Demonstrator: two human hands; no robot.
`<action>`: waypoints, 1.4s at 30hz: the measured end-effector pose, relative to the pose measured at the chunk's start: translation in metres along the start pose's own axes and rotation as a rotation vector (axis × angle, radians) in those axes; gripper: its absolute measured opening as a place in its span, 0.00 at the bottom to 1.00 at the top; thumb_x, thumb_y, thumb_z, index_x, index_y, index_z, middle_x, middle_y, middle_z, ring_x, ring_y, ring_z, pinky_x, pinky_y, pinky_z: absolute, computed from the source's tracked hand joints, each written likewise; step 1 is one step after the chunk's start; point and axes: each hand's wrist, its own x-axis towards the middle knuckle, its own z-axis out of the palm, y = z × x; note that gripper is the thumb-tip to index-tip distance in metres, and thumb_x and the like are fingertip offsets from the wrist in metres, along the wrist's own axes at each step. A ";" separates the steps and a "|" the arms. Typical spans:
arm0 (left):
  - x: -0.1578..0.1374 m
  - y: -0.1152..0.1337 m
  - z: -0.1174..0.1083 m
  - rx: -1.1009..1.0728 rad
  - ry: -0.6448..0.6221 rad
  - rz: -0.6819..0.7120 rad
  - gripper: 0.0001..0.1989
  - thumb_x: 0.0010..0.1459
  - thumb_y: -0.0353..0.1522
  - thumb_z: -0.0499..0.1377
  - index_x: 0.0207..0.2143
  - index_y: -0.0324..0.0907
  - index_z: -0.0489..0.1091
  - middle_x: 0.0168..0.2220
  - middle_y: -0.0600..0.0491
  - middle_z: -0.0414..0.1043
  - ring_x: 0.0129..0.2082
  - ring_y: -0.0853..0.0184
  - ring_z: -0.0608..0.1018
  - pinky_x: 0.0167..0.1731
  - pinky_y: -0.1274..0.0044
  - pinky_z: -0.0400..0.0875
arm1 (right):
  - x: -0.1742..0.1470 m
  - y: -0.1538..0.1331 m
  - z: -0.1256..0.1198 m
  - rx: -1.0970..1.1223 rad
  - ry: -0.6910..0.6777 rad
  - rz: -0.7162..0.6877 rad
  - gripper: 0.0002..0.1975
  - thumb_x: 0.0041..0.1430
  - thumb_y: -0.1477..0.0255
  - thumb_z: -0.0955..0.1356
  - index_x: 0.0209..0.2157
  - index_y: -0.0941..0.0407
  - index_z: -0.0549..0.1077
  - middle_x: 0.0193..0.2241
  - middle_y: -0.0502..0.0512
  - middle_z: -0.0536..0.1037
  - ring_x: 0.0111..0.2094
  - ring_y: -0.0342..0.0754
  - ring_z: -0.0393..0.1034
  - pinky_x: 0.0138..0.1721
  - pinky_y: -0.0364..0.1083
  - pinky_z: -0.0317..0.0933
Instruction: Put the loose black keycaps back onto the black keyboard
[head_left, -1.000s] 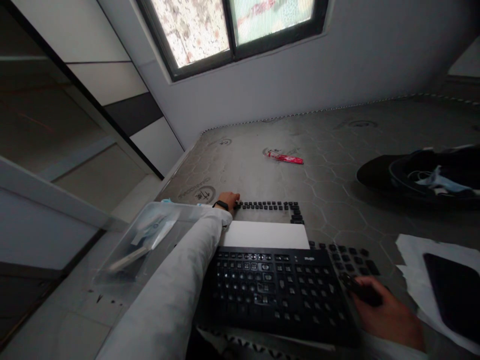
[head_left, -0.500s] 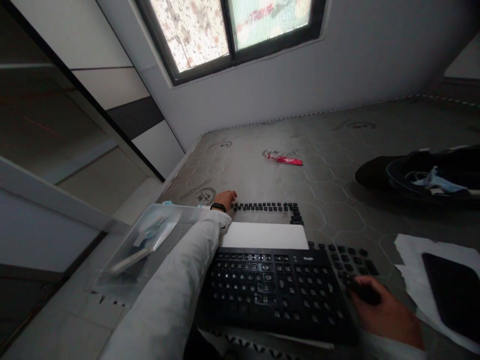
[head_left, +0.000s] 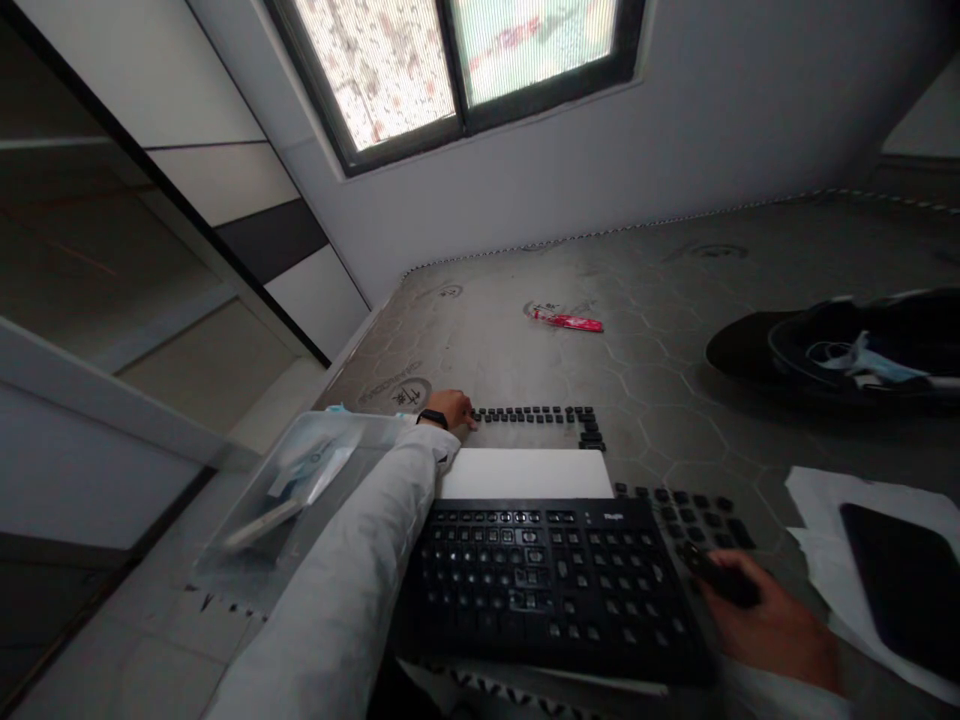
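A black keyboard (head_left: 540, 580) with many keycaps gone lies in front of me, over a white sheet or board (head_left: 525, 473). Beyond it, small black keycaps (head_left: 525, 414) are laid out in rows. At the left end of these rows is my left hand (head_left: 450, 404), its fingers pinched down on a keycap that they mostly hide. My right hand (head_left: 780, 625) rests by the keyboard's right edge, wrapped around a black-handled tool (head_left: 724, 578) whose exact kind I cannot make out. More loose keycaps (head_left: 694, 510) lie just past that tool.
A clear plastic box (head_left: 300, 490) with papers stands left of my forearm. On the right are a dark cap (head_left: 787, 345) with a blue mask inside and a black phone (head_left: 900, 570) on white paper. A red packet (head_left: 570, 321) lies farther back.
My left hand has moved slightly down and right, its fingers now lowered onto the end of the keycap rows. My right hand keeps its hold on the tool, nearly still.
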 end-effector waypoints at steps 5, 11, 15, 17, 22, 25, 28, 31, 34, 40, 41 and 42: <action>0.002 -0.001 0.003 0.034 -0.031 0.029 0.21 0.56 0.45 0.60 0.46 0.40 0.70 0.49 0.46 0.69 0.49 0.60 0.72 0.48 0.63 0.67 | 0.000 0.001 0.002 0.000 0.012 -0.015 0.12 0.47 0.56 0.63 0.26 0.49 0.69 0.20 0.51 0.73 0.24 0.54 0.68 0.26 0.47 0.54; 0.003 0.000 0.006 0.059 -0.036 0.043 0.18 0.59 0.43 0.58 0.45 0.40 0.69 0.49 0.47 0.69 0.49 0.61 0.71 0.49 0.63 0.67 | -0.002 -0.001 0.003 0.028 0.037 -0.012 0.13 0.47 0.56 0.62 0.26 0.49 0.69 0.20 0.51 0.72 0.24 0.53 0.67 0.27 0.47 0.55; 0.001 0.000 0.004 0.062 -0.021 0.052 0.18 0.60 0.43 0.57 0.46 0.40 0.69 0.49 0.47 0.68 0.48 0.61 0.72 0.48 0.63 0.67 | -0.002 -0.002 0.001 0.032 0.041 -0.013 0.13 0.46 0.56 0.62 0.25 0.50 0.69 0.19 0.51 0.72 0.22 0.52 0.66 0.26 0.47 0.54; 0.001 -0.001 0.004 0.062 -0.011 0.058 0.18 0.60 0.43 0.56 0.47 0.40 0.68 0.50 0.47 0.68 0.48 0.61 0.72 0.48 0.63 0.67 | -0.002 -0.002 0.001 0.029 0.040 -0.024 0.13 0.47 0.55 0.62 0.25 0.49 0.69 0.18 0.50 0.71 0.22 0.52 0.66 0.25 0.47 0.54; 0.005 -0.001 0.007 0.065 -0.002 0.074 0.17 0.60 0.41 0.57 0.48 0.40 0.68 0.49 0.47 0.68 0.47 0.62 0.72 0.47 0.64 0.69 | -0.001 0.000 0.003 0.017 0.038 -0.018 0.12 0.47 0.56 0.63 0.26 0.49 0.69 0.18 0.50 0.72 0.22 0.52 0.67 0.26 0.47 0.55; 0.007 -0.002 0.009 0.066 -0.001 0.080 0.17 0.60 0.40 0.57 0.47 0.40 0.68 0.49 0.48 0.68 0.47 0.62 0.72 0.46 0.64 0.69 | 0.000 0.003 0.004 0.016 0.018 -0.010 0.13 0.47 0.55 0.63 0.26 0.49 0.70 0.19 0.50 0.72 0.23 0.52 0.67 0.26 0.47 0.56; 0.008 -0.003 0.010 0.064 0.005 0.089 0.17 0.60 0.41 0.57 0.47 0.40 0.68 0.49 0.48 0.68 0.47 0.62 0.72 0.46 0.64 0.69 | 0.001 0.004 0.004 0.002 0.005 -0.010 0.13 0.47 0.55 0.63 0.27 0.49 0.70 0.19 0.50 0.72 0.23 0.53 0.67 0.26 0.47 0.55; 0.008 -0.003 0.011 0.062 0.011 0.092 0.17 0.60 0.41 0.57 0.47 0.40 0.68 0.49 0.47 0.68 0.47 0.62 0.72 0.47 0.64 0.68 | 0.000 0.003 0.004 -0.001 0.004 -0.012 0.13 0.47 0.55 0.63 0.27 0.49 0.70 0.19 0.50 0.72 0.23 0.53 0.68 0.26 0.47 0.56; 0.008 -0.003 0.011 0.062 0.014 0.088 0.17 0.60 0.42 0.57 0.47 0.40 0.68 0.50 0.47 0.68 0.48 0.62 0.72 0.48 0.63 0.67 | -0.001 0.002 0.003 0.008 0.004 -0.018 0.13 0.48 0.55 0.62 0.27 0.50 0.69 0.19 0.50 0.71 0.23 0.52 0.68 0.27 0.47 0.56; 0.007 -0.003 0.011 0.059 0.023 0.074 0.17 0.60 0.41 0.57 0.47 0.40 0.68 0.50 0.47 0.68 0.48 0.62 0.72 0.47 0.64 0.68 | 0.000 0.003 0.004 -0.002 0.008 -0.033 0.13 0.48 0.56 0.62 0.27 0.50 0.69 0.19 0.50 0.72 0.23 0.51 0.68 0.26 0.46 0.56; 0.007 -0.003 0.011 0.058 0.024 0.071 0.17 0.60 0.41 0.57 0.47 0.40 0.68 0.49 0.47 0.68 0.48 0.62 0.72 0.47 0.64 0.68 | 0.000 0.003 0.004 -0.005 0.005 -0.026 0.13 0.48 0.56 0.63 0.27 0.50 0.69 0.19 0.50 0.72 0.23 0.51 0.68 0.26 0.46 0.56; 0.007 -0.003 0.011 0.056 0.024 0.069 0.17 0.60 0.41 0.57 0.47 0.40 0.68 0.49 0.47 0.68 0.48 0.62 0.72 0.47 0.64 0.68 | 0.000 0.003 0.004 -0.007 0.002 -0.019 0.13 0.48 0.56 0.63 0.27 0.50 0.69 0.19 0.50 0.72 0.23 0.51 0.68 0.26 0.46 0.56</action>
